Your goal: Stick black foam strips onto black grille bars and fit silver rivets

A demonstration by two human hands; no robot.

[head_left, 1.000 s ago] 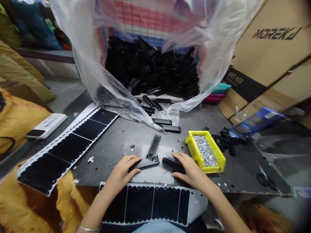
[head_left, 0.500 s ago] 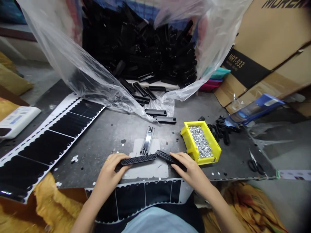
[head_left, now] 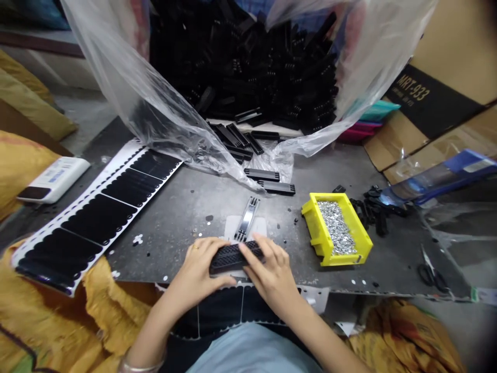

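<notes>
Two black textured plastic strips (head_left: 233, 257) lie side by side between my hands, just above the front of the table. My left hand (head_left: 200, 267) is closed round their left end, its thumb stretched along the near side. The fingers of my right hand (head_left: 269, 267) grip the right end, partly hiding it. Right beyond the strips stands a shiny metal holder (head_left: 247, 220) with black pronged ends, on a pale sheet (head_left: 261, 226). To the right sits a yellow bin (head_left: 316, 235) of small silvery metal pieces (head_left: 337, 228).
A clear plastic bag (head_left: 155, 109) at the back spills many black strips (head_left: 276, 187) onto the table. Sheets of black stickers (head_left: 99, 217) lie left, near a white device (head_left: 56, 178). Scissors (head_left: 430, 272), small black parts (head_left: 375, 210) and a blue-edged case (head_left: 438, 178) are at right.
My hands have come closer together, and the two strips, earlier end to end at an angle, now lie side by side. The view has shifted left.
</notes>
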